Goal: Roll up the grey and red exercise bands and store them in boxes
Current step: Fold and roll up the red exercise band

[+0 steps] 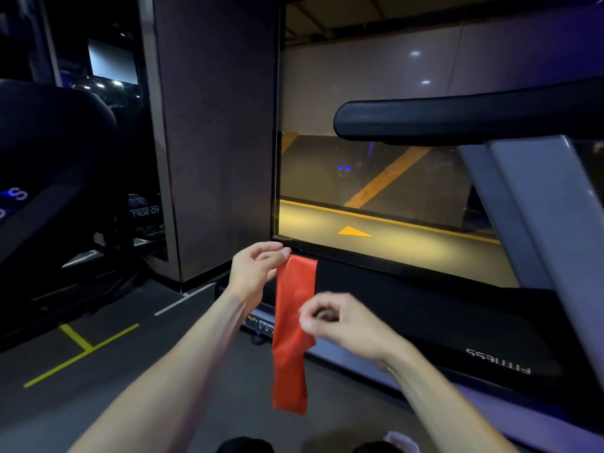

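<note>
Beside a treadmill (pixel 425 322) on a dim gym floor (pixel 108 380), you hold the red exercise band (pixel 292 325) up in front of you, its length hanging free. At left, yellow floor markings (pixel 81 348) cross the dark flooring under your raised left arm. Your left hand (pixel 255 273) pinches the band's top corner between thumb and fingertips, so the strip drops straight down from that one point. Further right, your right hand (pixel 340 325) has its thumb and fingers curled onto the band's edge about halfway down, where the rubber puckers and folds. Behind the band runs the treadmill's black deck, with a large window (pixel 376 178) above it showing a yellow-lit road.

The band looks thin, light and thoroughly limp: it sags, creases at the pinch and will not hold a shape by itself. Expect it to stretch if pulled and to spring loose from a roll if you let go. Judging by this, the best hold is across the full width at one end, flattened first, then rolled tight. Neither the grey band nor any box is in view.
</note>
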